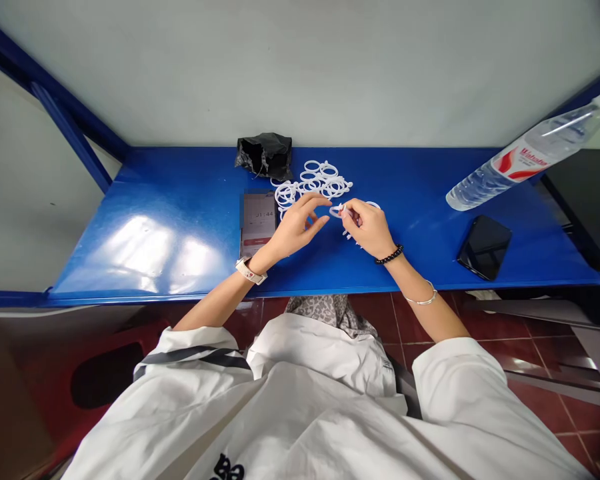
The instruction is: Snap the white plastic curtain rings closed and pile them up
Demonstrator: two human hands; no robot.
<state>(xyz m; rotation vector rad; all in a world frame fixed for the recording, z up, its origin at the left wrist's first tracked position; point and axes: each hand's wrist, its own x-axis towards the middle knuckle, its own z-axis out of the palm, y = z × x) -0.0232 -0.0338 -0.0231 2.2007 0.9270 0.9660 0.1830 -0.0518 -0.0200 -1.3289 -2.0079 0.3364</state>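
Between the thumb and fingers of my right hand point(364, 224) is a white plastic ring point(335, 211). My left hand point(300, 227) is just left of that ring, its thumb and fingers apart and nothing between them. A pile of similar white rings point(325, 179) lies on the blue table beyond both hands. A few more white pieces point(347, 234) show under and beside my right hand, partly covered by it.
A phone with a lit screen point(259, 220) lies left of the pile, below a crumpled black bag point(265, 155). At the right stand a water bottle point(525, 157) and a dark phone point(485, 247) on the blue table point(405, 173). A wall rises behind.
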